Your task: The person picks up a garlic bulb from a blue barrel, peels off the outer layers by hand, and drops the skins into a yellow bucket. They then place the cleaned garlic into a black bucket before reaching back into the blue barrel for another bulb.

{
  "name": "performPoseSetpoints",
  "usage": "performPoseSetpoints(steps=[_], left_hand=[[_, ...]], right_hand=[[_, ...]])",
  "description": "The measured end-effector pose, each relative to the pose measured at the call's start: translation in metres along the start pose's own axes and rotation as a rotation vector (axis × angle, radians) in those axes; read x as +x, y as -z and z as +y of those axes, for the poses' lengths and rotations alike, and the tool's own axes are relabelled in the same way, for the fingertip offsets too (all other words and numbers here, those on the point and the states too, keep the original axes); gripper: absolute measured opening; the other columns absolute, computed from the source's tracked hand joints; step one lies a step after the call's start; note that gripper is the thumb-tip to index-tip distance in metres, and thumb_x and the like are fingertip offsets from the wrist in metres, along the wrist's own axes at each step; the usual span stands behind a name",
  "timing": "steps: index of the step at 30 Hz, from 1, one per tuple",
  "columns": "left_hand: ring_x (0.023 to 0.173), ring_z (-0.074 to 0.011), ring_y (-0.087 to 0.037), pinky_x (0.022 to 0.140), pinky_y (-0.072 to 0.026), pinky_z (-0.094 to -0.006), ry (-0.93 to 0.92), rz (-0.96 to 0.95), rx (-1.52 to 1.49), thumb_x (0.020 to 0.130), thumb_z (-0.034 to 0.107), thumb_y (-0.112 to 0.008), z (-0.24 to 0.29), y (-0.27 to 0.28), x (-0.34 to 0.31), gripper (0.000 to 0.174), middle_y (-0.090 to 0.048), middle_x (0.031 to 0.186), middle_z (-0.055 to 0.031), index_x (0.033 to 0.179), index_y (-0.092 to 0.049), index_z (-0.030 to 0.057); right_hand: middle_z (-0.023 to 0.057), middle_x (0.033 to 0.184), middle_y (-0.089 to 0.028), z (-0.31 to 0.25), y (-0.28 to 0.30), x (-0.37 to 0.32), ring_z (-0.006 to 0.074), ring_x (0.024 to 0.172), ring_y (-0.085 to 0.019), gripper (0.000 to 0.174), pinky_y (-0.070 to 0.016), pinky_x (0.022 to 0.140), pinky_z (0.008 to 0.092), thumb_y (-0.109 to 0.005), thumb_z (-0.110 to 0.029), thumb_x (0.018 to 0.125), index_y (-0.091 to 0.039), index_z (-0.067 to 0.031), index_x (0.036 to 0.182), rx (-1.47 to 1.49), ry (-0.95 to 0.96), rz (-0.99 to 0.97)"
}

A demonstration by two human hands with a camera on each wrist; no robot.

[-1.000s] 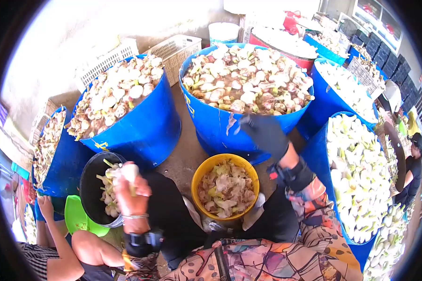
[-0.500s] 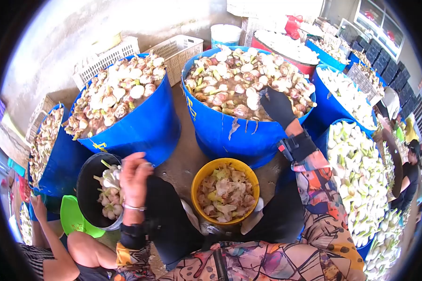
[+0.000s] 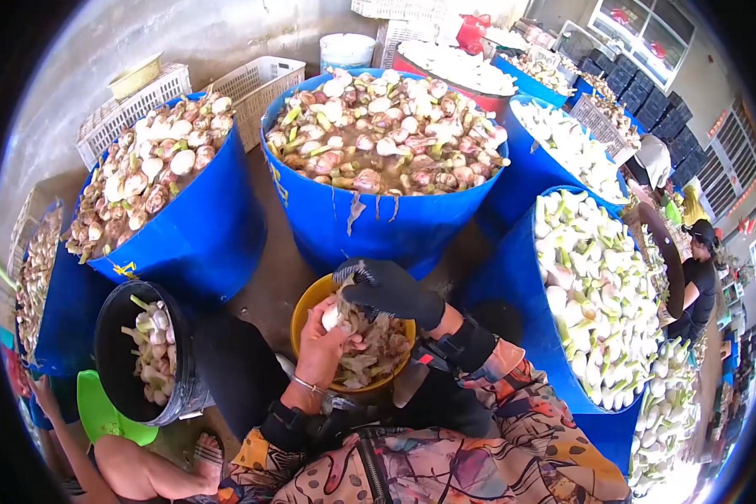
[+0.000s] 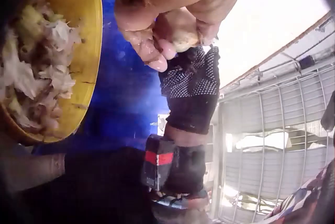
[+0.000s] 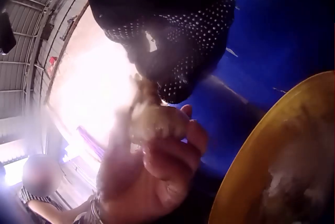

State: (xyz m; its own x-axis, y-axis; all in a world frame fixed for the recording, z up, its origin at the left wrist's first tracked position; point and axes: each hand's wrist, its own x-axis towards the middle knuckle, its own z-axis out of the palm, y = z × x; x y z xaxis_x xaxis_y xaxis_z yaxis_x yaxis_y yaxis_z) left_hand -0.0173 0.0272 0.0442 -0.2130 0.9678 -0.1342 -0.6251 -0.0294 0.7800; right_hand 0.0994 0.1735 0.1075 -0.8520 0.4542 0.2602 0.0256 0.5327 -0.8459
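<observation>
Over the yellow bucket (image 3: 301, 312), the bare left hand (image 3: 321, 346) holds a whitish garlic bulb (image 3: 334, 317) between thumb and fingers. The right hand (image 3: 391, 292), in a black glove with white dots, meets the bulb from the other side. In the right wrist view the gloved fingers (image 5: 175, 85) pinch the upper, stem part of the bulb (image 5: 157, 122), with the left hand (image 5: 152, 177) gripping it below. The left wrist view shows the bulb (image 4: 180, 33) partly hidden by the left fingers. Loose peelings (image 3: 378, 340) lie in the bucket.
Blue tubs of garlic (image 3: 378, 220) stand in front and at left. Another blue tub (image 3: 512, 311) at right holds pale bulbs. A black bucket (image 3: 109, 361) with bulbs and a green scoop-like item (image 3: 101, 403) are at left; people sit at both sides.
The right hand has come back from the middle tub's rim to above the yellow bucket. The left hand has moved right from beside the black bucket, and both now meet at a bulb.
</observation>
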Motion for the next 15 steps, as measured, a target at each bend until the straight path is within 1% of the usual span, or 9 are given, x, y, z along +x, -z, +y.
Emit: performPoseSetpoints(steps=[1,2,3,5,7,10,11,14,15], left_hand=[[0.078,-0.0187,-0.060,0.069,-0.0547,-0.0372,0.021,0.032,-0.068,0.083,0.014,-0.061,-0.002,0.002,-0.005,0.054,-0.057,0.100,-0.0085,0.131,-0.036,0.0056],[0.077,-0.0187,-0.060,0.069,-0.0548,-0.0373,0.017,0.015,-0.111,0.084,0.010,-0.058,-0.004,0.005,-0.006,0.053,-0.057,0.099,-0.0085,0.131,-0.036,0.0048],[0.075,-0.0187,-0.059,0.068,-0.0550,-0.0375,0.016,0.018,-0.158,0.084,0.007,-0.055,-0.001,0.004,-0.005,0.051,-0.056,0.098,-0.0085,0.132,-0.036,0.0040],[0.074,-0.0185,-0.059,0.068,-0.0551,-0.0377,-0.002,0.020,-0.212,0.084,0.003,-0.053,0.001,0.011,-0.007,0.050,-0.055,0.097,-0.0084,0.132,-0.036,0.0033],[0.075,-0.0181,-0.059,0.069,-0.0550,-0.0376,-0.024,-0.030,-0.232,0.084,0.003,-0.053,-0.002,0.015,-0.002,0.051,-0.055,0.096,-0.0083,0.133,-0.036,0.0035],[0.075,-0.0175,-0.059,0.070,-0.0551,-0.0376,-0.034,-0.046,-0.179,0.084,0.003,-0.052,-0.003,0.016,-0.003,0.052,-0.055,0.097,-0.0083,0.134,-0.035,0.0040],[0.076,-0.0179,-0.059,0.072,-0.0541,-0.0396,-0.052,-0.049,-0.118,0.085,0.013,-0.059,-0.006,0.017,-0.003,0.057,-0.057,0.095,-0.0073,0.136,-0.034,0.0034],[0.076,-0.0175,-0.059,0.072,-0.0542,-0.0400,-0.061,-0.054,-0.101,0.085,0.013,-0.060,-0.012,0.021,0.000,0.059,-0.058,0.098,-0.0078,0.136,-0.033,0.0025],[0.076,-0.0169,-0.059,0.073,-0.0542,-0.0402,-0.071,-0.039,-0.078,0.085,0.014,-0.061,-0.013,0.020,-0.001,0.062,-0.058,0.099,-0.0079,0.137,-0.031,0.0020]], right_hand=[[0.0135,0.092,-0.064,0.010,-0.003,-0.004,0.0197,0.080,-0.060,0.025,-0.0479,0.076,0.0308,-0.058,-0.016,0.085,-0.060,-0.0012,0.106,0.031,0.053,0.068],[0.0131,0.094,-0.064,0.017,-0.010,-0.010,0.0184,0.083,-0.060,0.027,-0.0477,0.077,0.0302,-0.058,-0.014,0.085,-0.060,-0.0008,0.108,0.074,0.101,0.126],[0.0117,0.103,-0.064,0.019,-0.013,-0.020,0.0185,0.091,-0.059,0.029,-0.0465,0.083,0.0305,-0.055,-0.011,0.087,-0.059,-0.0001,0.113,0.323,-0.054,0.115],[0.0104,0.106,-0.063,0.006,-0.015,-0.025,0.0174,0.093,-0.058,0.030,-0.0460,0.084,0.0304,-0.054,-0.010,0.088,-0.057,-0.0002,0.116,0.311,-0.260,-0.004],[0.0097,0.107,-0.062,0.003,-0.020,-0.028,0.0168,0.094,-0.058,0.031,-0.0458,0.084,0.0305,-0.054,-0.011,0.089,-0.055,-0.0001,0.118,0.267,-0.333,-0.083],[0.0096,0.106,-0.063,0.000,-0.025,-0.033,0.0169,0.092,-0.058,0.032,-0.0465,0.082,0.0309,-0.053,-0.012,0.090,-0.053,0.0000,0.120,0.170,-0.281,-0.139],[0.0097,0.105,-0.063,-0.004,-0.024,-0.033,0.0173,0.092,-0.059,0.032,-0.0468,0.081,0.0311,-0.053,-0.013,0.090,-0.052,-0.0003,0.120,0.115,-0.277,-0.162],[0.0113,0.103,-0.063,0.004,-0.026,-0.034,0.0226,0.089,-0.061,0.029,-0.0475,0.078,0.0336,-0.053,-0.013,0.089,-0.055,-0.0010,0.116,0.241,-0.371,-0.218],[0.0123,0.102,-0.063,0.010,-0.027,-0.034,0.0248,0.089,-0.061,0.028,-0.0476,0.077,0.0345,-0.053,-0.012,0.088,-0.056,-0.0011,0.113,0.268,-0.366,-0.222]])
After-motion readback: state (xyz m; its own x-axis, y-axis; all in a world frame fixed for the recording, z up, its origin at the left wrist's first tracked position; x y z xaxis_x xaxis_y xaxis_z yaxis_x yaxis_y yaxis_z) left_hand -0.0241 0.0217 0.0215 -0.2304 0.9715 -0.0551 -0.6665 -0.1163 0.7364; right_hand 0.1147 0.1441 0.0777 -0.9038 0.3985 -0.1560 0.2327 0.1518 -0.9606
